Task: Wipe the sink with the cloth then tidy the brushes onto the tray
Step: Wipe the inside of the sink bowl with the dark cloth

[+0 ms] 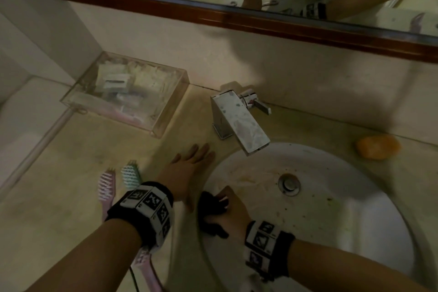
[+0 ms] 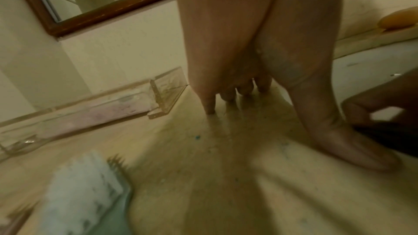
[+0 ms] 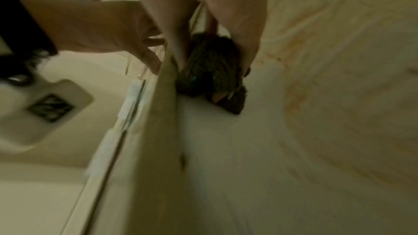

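From the head camera, the person's right hand (image 1: pixel 231 214) is gripping a dark cloth (image 1: pixel 211 211), fingers curled over it, and pressing it against the inner wall of the white sink (image 1: pixel 331 208) at about nine o'clock of the basin, just inside the rim. The left hand (image 1: pixel 187 170) is lying flat on the beige counter (image 1: pixel 71 208) with straight fingers, holding nothing, just outside the rim at about ten o'clock. A pink brush (image 1: pixel 106 187) and a green brush (image 1: pixel 131 174) are lying side by side on the counter at nine o'clock from that hand, bristles up. The clear tray (image 1: pixel 128 92) is sitting against the wall at eleven o'clock, well apart from the brushes, its contents too blurred to name. A chrome tap (image 1: pixel 239 121) is standing at twelve o'clock of the basin and an orange soap (image 1: pixel 378 147) at two o'clock.

In the left wrist view, the fingertips (image 2: pixel 210 108) and thumb are resting on the counter, spread and straight. The tray (image 2: pixel 167 92) is showing at ten o'clock, the green brush (image 2: pixel 86 194), blurred, at seven.

In the right wrist view, the fingers (image 3: pixel 246 42) are clasping the bunched cloth (image 3: pixel 210 71) against the sink wall (image 3: pixel 316 113), which is streaked with orange stain, just beside the rim.
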